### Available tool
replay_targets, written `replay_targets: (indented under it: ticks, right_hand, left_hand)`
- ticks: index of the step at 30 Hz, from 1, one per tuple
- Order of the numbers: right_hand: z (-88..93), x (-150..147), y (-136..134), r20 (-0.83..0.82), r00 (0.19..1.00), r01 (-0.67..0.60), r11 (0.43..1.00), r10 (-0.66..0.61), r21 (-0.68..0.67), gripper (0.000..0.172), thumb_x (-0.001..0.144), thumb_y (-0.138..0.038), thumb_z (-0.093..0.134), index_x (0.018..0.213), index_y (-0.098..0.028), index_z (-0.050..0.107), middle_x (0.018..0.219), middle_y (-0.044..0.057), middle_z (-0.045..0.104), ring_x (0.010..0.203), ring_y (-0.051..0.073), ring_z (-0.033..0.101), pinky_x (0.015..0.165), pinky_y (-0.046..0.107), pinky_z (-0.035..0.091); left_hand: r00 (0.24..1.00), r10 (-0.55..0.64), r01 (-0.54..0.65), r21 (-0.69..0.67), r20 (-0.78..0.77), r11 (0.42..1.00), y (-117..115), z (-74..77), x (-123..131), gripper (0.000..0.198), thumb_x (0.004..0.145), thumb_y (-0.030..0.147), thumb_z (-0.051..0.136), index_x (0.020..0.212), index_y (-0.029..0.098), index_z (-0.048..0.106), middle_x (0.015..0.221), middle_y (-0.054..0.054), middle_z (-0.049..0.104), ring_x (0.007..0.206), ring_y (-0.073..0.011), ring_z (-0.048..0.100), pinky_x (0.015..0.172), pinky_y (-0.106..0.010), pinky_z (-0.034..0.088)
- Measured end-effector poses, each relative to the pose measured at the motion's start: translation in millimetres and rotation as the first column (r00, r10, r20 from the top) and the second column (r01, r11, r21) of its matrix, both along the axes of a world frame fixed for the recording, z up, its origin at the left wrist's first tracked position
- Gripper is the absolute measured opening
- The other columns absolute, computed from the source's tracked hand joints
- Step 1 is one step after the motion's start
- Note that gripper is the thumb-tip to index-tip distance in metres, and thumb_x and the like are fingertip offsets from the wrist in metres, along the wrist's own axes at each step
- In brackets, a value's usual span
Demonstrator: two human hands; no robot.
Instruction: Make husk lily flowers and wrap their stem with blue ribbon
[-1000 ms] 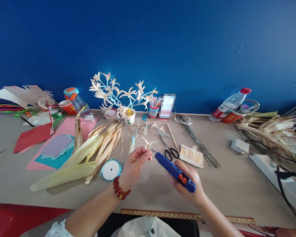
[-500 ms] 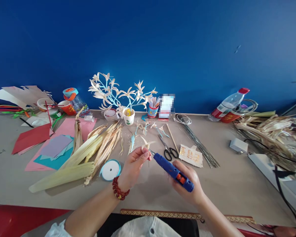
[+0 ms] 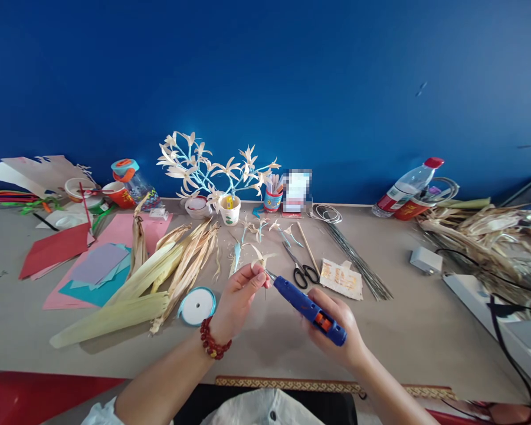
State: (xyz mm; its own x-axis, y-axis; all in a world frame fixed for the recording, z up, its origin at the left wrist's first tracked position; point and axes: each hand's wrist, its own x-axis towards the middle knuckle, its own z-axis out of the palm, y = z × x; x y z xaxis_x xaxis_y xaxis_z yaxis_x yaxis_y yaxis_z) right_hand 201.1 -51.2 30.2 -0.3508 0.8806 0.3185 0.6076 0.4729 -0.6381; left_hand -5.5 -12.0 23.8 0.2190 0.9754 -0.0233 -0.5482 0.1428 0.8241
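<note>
A small pale husk flower (image 3: 262, 256) sits just below the frame's centre, its stem pinched between the left hand's (image 3: 238, 300) thumb and fingers. The right hand (image 3: 343, 330) grips a blue glue gun (image 3: 307, 308), nozzle close to the flower's base; contact is unclear. Scissors (image 3: 301, 273) lie right of centre on the worktop (image 3: 389, 348), a ribbon spool (image 3: 197, 306) left of centre.

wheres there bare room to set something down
Right of the wire bundle and right hand, up to the power strip; also front left, between the green husk and table edge. Crowded: left, with paper and dry husks.
</note>
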Motion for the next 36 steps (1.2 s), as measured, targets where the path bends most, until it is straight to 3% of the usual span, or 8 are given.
replay_targets:
  ticks: [15, 23, 31, 36]
  right_hand:
    - [3.2, -1.0, -1.0, 0.004, 1.000, -0.026, 1.000, 0.026, 0.000, 0.008, 0.080, -0.027, 0.050, 0.077, -0.023, 0.045, 0.061, -0.003, 0.049, 0.051, 0.014, 0.044, 0.050, 0.025, 0.033]
    - [-1.1, 6.3, -3.7, -0.156, 0.988, -0.017, 0.999, 0.009, -0.050, 0.005, 0.082, -0.024, 0.051, 0.080, -0.023, 0.046, 0.065, -0.001, 0.055, 0.055, 0.014, 0.049, 0.054, 0.025, 0.037]
    - [2.0, 1.5, -2.3, -0.092, 0.996, 0.005, 0.993, -0.016, -0.119, 0.010, 0.078, -0.026, 0.052, 0.075, -0.023, 0.044, 0.062, -0.002, 0.052, 0.053, 0.014, 0.046, 0.052, 0.024, 0.037]
    - [-0.4, 8.2, -0.4, -0.071, 0.996, 0.055, 0.995, -0.061, -0.081, 0.009, 0.079, -0.021, 0.054, 0.075, -0.023, 0.046, 0.062, -0.003, 0.051, 0.054, 0.013, 0.046, 0.053, 0.023, 0.037]
  left_hand:
    - [0.988, 0.034, -0.036, -0.013, -0.148, 0.999, -0.2, -9.1, -0.1, 0.016, 0.080, 0.035, 0.072, 0.082, 0.020, 0.066, 0.076, 0.000, 0.062, 0.077, -0.0142, 0.054, 0.082, -0.028, 0.042]
    - [0.990, 0.036, -0.034, 0.021, -0.134, 0.999, 1.0, -4.2, 2.3, 0.015, 0.082, 0.033, 0.068, 0.077, 0.020, 0.062, 0.074, 0.000, 0.059, 0.078, -0.0147, 0.052, 0.084, -0.029, 0.040]
    - [0.993, 0.028, -0.029, -0.007, -0.115, 1.000, -0.5, -5.7, 3.4, 0.015, 0.081, 0.034, 0.070, 0.079, 0.020, 0.064, 0.074, 0.000, 0.060, 0.077, -0.0145, 0.053, 0.083, -0.029, 0.041]
    - [0.995, 0.034, -0.033, 0.004, -0.095, 0.999, -0.8, -3.6, 2.7, 0.014, 0.081, 0.032, 0.070, 0.079, 0.020, 0.064, 0.077, 0.000, 0.060, 0.078, -0.0141, 0.053, 0.084, -0.030, 0.041]
